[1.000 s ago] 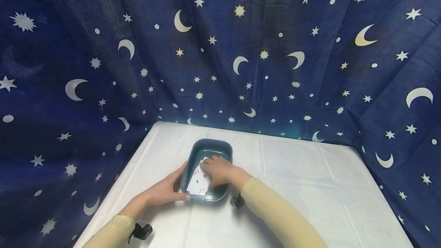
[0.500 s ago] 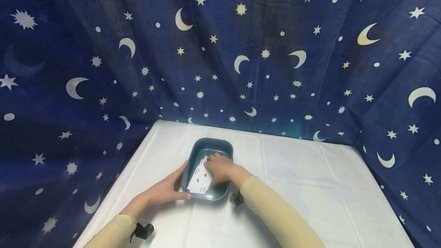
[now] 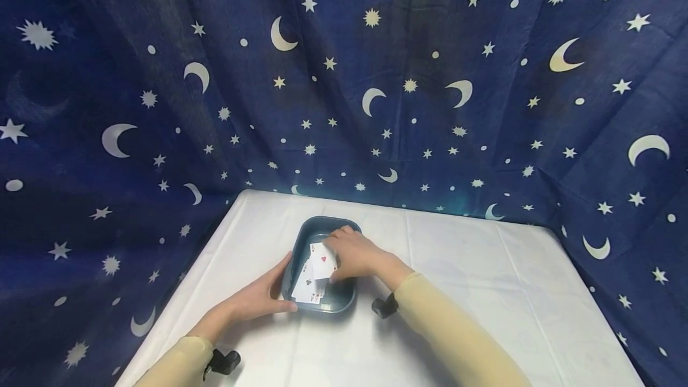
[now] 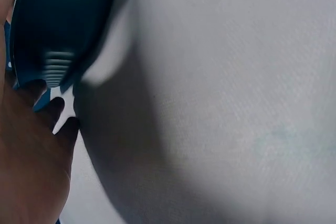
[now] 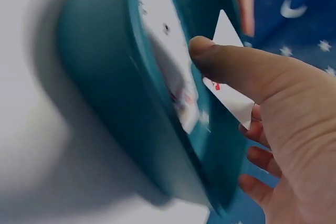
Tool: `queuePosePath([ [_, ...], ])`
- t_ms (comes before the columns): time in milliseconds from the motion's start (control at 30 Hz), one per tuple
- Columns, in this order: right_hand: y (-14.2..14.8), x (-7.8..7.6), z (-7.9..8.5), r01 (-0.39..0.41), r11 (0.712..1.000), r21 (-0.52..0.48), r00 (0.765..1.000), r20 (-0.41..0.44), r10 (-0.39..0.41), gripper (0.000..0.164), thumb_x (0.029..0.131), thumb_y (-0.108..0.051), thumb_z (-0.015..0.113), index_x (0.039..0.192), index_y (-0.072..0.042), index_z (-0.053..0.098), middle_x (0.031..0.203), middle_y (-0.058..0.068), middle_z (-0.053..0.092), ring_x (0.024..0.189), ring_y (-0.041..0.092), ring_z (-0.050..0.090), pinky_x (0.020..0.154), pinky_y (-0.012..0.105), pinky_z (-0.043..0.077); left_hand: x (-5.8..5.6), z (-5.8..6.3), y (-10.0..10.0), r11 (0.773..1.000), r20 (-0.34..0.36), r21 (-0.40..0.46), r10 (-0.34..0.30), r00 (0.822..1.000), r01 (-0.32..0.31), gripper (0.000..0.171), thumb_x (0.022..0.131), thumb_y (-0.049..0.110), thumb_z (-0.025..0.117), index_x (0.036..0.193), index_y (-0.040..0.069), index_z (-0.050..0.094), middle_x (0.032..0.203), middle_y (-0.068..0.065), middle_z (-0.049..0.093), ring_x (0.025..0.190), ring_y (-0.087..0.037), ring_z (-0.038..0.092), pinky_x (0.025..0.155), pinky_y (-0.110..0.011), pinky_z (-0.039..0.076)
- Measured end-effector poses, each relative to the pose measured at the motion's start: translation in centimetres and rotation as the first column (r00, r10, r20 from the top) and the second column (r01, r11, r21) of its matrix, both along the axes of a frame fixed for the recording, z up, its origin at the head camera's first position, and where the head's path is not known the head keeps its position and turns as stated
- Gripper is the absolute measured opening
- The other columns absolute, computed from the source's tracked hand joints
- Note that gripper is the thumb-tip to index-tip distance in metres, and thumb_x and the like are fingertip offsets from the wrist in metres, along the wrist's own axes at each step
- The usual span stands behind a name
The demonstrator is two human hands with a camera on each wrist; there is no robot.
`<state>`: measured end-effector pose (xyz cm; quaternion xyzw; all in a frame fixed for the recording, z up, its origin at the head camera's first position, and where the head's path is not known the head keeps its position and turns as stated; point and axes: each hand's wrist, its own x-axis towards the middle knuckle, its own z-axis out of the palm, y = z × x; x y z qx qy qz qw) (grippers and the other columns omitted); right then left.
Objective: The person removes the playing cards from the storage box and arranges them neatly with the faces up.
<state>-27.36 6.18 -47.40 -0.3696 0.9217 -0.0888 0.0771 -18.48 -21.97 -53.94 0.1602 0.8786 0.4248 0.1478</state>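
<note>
A dark teal plastic tub stands on the white-covered table, with several loosely stacked playing cards face up inside. My left hand holds its left side, the thumb at the near corner and the fingers along the outer wall. In the left wrist view those fingertips meet the tub's ribbed side. Over the tub, my right hand pinches a playing card with one red heart in its middle. The right wrist view has this card tilted between thumb and fingers, above the remaining cards.
White cloth covers the table around the tub. A dark blue curtain with moons and stars hangs behind and at both sides. A black wrist mount sits on the left forearm, and another mount on the right.
My right hand has lifted the heart card off the pile and drawn slightly right, uncovering a club card beneath. The left hand and the tub stay in place.
</note>
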Motion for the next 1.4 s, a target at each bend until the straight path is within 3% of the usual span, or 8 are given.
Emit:
queuePosePath([
  [233, 5.6, -1.2, 2.8, 0.105, 0.988, -0.110, 0.993, -0.033, -0.109, 0.096, 0.073, -0.051, 0.089, 0.151, -0.009, 0.051, 0.146, 0.008, 0.054, 0.137, 0.027, 0.042, 0.117, 0.046, 0.034, 0.1, 0.0, 0.0, 0.998, 0.024, 0.051, 0.021, 0.999, -0.022, 0.124, 0.077, 0.043, 0.090, 0.167, 0.020, 0.007, 0.171, -0.004, 0.008, 0.155, -0.028, 0.012, 0.123, -0.050, 0.015],
  [433, 11.2, -2.2, 3.3, 0.198, 0.963, -0.181, 0.978, -0.032, -0.207, 0.095, 0.073, -0.048, 0.090, 0.148, -0.005, 0.053, 0.143, 0.014, 0.056, 0.131, 0.032, 0.045, 0.110, 0.049, 0.041, 0.4, -0.1, 0.0, 0.991, 0.057, 0.131, 0.023, 0.998, -0.030, 0.124, 0.078, 0.032, 0.091, 0.166, 0.018, 0.005, 0.170, -0.014, 0.013, 0.148, -0.036, 0.034, 0.119, -0.049, 0.031],
  [533, 13.4, -2.5, 2.8, 0.234, 0.955, -0.181, 0.970, -0.023, -0.242, 0.095, 0.073, -0.049, 0.089, 0.148, -0.004, 0.053, 0.141, 0.016, 0.056, 0.130, 0.035, 0.045, 0.108, 0.052, 0.042, 0.5, -0.3, 0.0, 0.987, 0.047, 0.159, 0.011, 0.999, -0.018, 0.124, 0.078, 0.029, 0.091, 0.166, 0.016, 0.005, 0.168, -0.020, 0.016, 0.144, -0.039, 0.041, 0.115, -0.051, 0.037],
  [767, 16.2, -2.7, 1.4, 0.321, 0.937, -0.137, 0.947, 0.042, -0.318, 0.095, 0.072, -0.040, 0.093, 0.149, -0.002, 0.051, 0.145, 0.021, 0.052, 0.133, 0.041, 0.042, 0.110, 0.059, 0.039, 0.3, -0.9, 0.0, 0.988, 0.038, 0.151, 0.020, 0.999, -0.025, 0.124, 0.079, 0.033, 0.091, 0.166, 0.015, 0.005, 0.169, -0.018, 0.015, 0.144, -0.038, 0.041, 0.115, -0.049, 0.038],
  [1100, 16.8, -3.1, -1.6, 0.381, 0.918, -0.115, 0.921, 0.137, -0.365, 0.096, 0.073, -0.034, 0.094, 0.151, -0.002, 0.047, 0.147, 0.022, 0.049, 0.136, 0.041, 0.039, 0.114, 0.060, 0.035, 0.2, -0.5, 0.4, 0.989, 0.069, 0.138, 0.040, 0.997, -0.049, 0.125, 0.078, 0.034, 0.091, 0.167, 0.018, 0.004, 0.170, -0.014, 0.014, 0.144, -0.037, 0.041, 0.115, -0.047, 0.039],
  [1400, 16.5, -3.1, -4.2, 0.387, 0.918, -0.087, 0.914, 0.164, -0.370, 0.095, 0.070, -0.045, 0.094, 0.144, 0.000, 0.054, 0.138, 0.016, 0.057, 0.126, 0.033, 0.046, 0.113, 0.052, 0.039, 0.0, -0.5, 0.6, 0.989, 0.057, 0.143, 0.017, 0.998, -0.025, 0.123, 0.079, 0.033, 0.090, 0.166, 0.016, 0.004, 0.170, -0.016, 0.012, 0.143, -0.039, 0.041, 0.114, -0.050, 0.039],
])
